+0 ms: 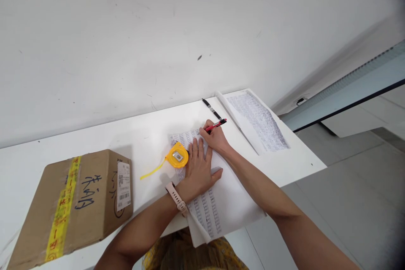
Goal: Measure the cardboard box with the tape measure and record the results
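Writing seemed to be the step in hand: the right hand [215, 136] gripped a red pen [215, 125], its writing end low at the far part of the printed paper [237, 202]. The left hand [200, 171] lay flat with fingers spread, grasping nothing and pressing on the sheet. As a judgement, the next move called for a steady sheet and small strokes of the pen. The paper lay on the white table [152, 135], its near end jutting past the front edge and curled at one corner, so a tug there could have shifted it. A yellow tape measure [177, 155] sat just beside the left fingers, its strip towards the cardboard box [38, 206], with tabletop between. Beyond the right hand, a black pen [211, 108] and another sheet [256, 122] limited sideways room
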The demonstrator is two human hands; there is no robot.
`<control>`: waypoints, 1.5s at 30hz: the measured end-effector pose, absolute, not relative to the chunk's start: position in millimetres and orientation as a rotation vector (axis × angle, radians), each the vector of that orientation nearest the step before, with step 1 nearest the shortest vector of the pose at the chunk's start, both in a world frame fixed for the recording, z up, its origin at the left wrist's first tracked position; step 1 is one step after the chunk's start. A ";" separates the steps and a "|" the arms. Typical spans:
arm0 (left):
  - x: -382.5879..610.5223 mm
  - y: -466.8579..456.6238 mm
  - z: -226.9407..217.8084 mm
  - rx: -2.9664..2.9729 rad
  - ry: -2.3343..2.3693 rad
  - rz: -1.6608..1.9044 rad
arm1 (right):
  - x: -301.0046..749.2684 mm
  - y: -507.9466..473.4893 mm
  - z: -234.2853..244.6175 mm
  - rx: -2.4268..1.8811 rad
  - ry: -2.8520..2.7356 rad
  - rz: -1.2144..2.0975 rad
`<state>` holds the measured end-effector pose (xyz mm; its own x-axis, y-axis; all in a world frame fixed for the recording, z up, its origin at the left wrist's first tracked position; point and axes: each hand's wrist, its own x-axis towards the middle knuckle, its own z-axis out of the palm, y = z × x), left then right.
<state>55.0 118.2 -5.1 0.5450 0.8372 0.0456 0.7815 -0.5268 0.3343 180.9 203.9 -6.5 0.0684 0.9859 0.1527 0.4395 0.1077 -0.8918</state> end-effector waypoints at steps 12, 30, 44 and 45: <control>55.0 117.8 -5.1 2.525 1.342 0.293 | 180.2 202.9 -1.1 -1.497 -1.504 0.763; 54.6 116.7 -5.9 2.537 1.340 0.302 | 181.8 203.2 -4.0 -1.490 -1.487 0.764; 54.4 117.6 -1.4 2.539 1.344 0.256 | 182.5 203.6 -4.4 -1.485 -1.481 0.740; 54.4 117.4 -1.6 2.543 1.344 0.259 | 182.4 203.6 -4.1 -1.488 -1.485 0.737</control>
